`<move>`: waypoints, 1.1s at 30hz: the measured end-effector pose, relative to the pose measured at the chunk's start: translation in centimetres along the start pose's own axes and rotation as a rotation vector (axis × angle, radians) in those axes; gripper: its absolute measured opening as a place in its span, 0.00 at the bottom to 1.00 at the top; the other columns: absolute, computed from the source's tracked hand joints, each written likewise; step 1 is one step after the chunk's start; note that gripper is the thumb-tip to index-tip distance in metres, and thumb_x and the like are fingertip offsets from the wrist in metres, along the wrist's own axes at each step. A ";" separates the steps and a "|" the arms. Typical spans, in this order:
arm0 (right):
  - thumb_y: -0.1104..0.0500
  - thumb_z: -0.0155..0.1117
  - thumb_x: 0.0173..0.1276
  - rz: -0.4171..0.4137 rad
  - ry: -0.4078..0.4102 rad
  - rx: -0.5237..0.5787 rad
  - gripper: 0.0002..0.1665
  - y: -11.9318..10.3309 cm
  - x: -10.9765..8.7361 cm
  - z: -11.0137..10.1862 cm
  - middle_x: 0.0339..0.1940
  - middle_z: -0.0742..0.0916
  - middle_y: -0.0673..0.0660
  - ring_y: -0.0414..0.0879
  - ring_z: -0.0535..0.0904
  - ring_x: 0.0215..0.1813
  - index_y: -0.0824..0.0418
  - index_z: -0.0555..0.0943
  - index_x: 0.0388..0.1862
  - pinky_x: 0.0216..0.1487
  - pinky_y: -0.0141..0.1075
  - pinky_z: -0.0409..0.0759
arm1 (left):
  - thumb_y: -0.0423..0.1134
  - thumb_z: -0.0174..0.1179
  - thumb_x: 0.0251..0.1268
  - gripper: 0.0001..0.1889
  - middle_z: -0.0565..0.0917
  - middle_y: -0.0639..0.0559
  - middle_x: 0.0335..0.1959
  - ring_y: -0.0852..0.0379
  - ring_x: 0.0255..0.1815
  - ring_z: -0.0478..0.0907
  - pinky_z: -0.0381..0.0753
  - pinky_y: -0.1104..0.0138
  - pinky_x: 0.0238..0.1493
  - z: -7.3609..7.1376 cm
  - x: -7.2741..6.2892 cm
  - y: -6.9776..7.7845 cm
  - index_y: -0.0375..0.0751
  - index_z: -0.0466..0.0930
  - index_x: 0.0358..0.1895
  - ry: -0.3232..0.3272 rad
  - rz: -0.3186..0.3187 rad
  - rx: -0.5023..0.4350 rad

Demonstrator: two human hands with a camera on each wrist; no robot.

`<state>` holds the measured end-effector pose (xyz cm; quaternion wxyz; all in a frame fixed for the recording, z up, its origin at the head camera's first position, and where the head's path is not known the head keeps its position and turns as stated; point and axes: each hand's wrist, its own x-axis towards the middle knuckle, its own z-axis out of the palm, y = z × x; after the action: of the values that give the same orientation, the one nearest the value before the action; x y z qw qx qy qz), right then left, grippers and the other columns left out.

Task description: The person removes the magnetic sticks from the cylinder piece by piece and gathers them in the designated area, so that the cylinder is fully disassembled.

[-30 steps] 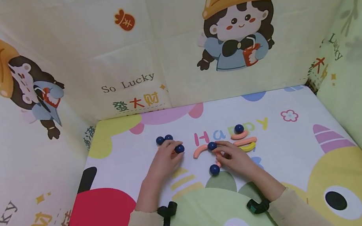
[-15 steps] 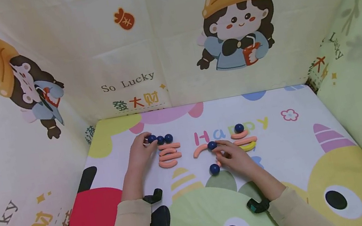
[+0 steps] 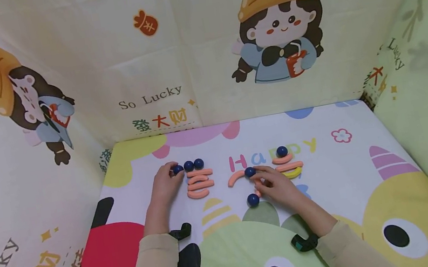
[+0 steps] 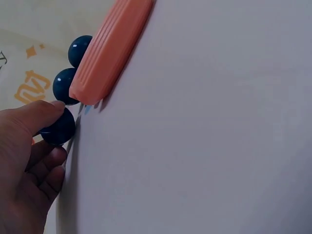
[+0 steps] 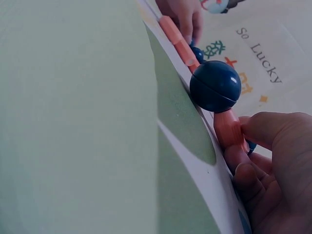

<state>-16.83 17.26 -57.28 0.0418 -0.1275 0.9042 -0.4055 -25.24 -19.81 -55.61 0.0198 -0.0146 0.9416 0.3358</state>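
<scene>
At the left of the table my left hand (image 3: 163,187) pinches a dark blue ball (image 3: 178,169) between thumb and fingers. Two more blue balls (image 3: 193,164) sit to its right in a row, just behind a stack of pink rods (image 3: 201,185), some straight and some curved. My right hand (image 3: 277,185) grips a short pink rod (image 5: 227,127) by its sides, largely hidden by the fingers in the head view. One blue ball (image 3: 253,200) is at that rod's near end and another blue ball (image 3: 250,172) at its far end. A curved pink rod (image 3: 236,178) reaches left from the far ball.
Right of centre lie pink rods (image 3: 289,166), a yellow curved rod (image 3: 294,173) and a blue ball (image 3: 282,151). A printed cloth (image 3: 340,225) covers the table, with patterned fabric walls (image 3: 208,49) at the back and sides.
My left hand has carried its blue ball leftward from over the pink rods to the left end of the ball row, then slightly nearer. The right hand has stayed in place.
</scene>
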 end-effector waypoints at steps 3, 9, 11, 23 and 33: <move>0.51 0.64 0.71 0.002 0.001 -0.004 0.16 0.0 0.0 0.0 0.73 0.73 0.50 0.41 0.75 0.41 0.44 0.83 0.57 0.45 0.36 0.75 | 0.48 0.61 0.69 0.25 0.77 0.43 0.52 0.47 0.49 0.72 0.75 0.53 0.53 0.1 0.1 0.0 0.44 0.73 0.65 0.001 0.003 0.004; 0.51 0.64 0.71 0.004 0.001 0.002 0.16 -0.1 0.0 0.0 0.73 0.73 0.50 0.41 0.76 0.41 0.45 0.83 0.57 0.45 0.35 0.75 | 0.48 0.61 0.68 0.27 0.76 0.43 0.55 0.47 0.51 0.72 0.74 0.52 0.55 0.3 0.0 -0.1 0.46 0.71 0.68 -0.002 0.011 0.008; 0.51 0.64 0.70 0.006 0.002 0.003 0.16 -0.1 0.0 0.0 0.73 0.73 0.50 0.41 0.76 0.41 0.45 0.83 0.57 0.45 0.35 0.75 | 0.48 0.61 0.68 0.28 0.76 0.43 0.57 0.47 0.52 0.73 0.74 0.51 0.57 0.3 0.0 -0.1 0.47 0.70 0.69 -0.003 0.018 0.005; 0.51 0.64 0.71 0.010 0.004 -0.007 0.16 0.1 0.0 0.0 0.73 0.73 0.49 0.41 0.75 0.41 0.43 0.83 0.57 0.44 0.35 0.74 | 0.50 0.60 0.69 0.27 0.70 0.43 0.68 0.43 0.65 0.71 0.69 0.48 0.67 -0.1 -0.6 0.2 0.50 0.71 0.69 0.032 0.059 0.034; 0.50 0.65 0.71 0.002 0.008 -0.010 0.16 0.1 0.0 0.0 0.73 0.73 0.49 0.41 0.74 0.40 0.44 0.83 0.57 0.43 0.35 0.73 | 0.47 0.60 0.70 0.20 0.71 0.43 0.67 0.41 0.69 0.66 0.66 0.47 0.70 0.0 -1.7 3.8 0.48 0.77 0.63 0.073 0.126 0.051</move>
<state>-16.84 17.34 -57.34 0.0377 -0.1252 0.9066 -0.4013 -23.71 -16.83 -53.10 -0.0354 0.0331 0.9490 0.3116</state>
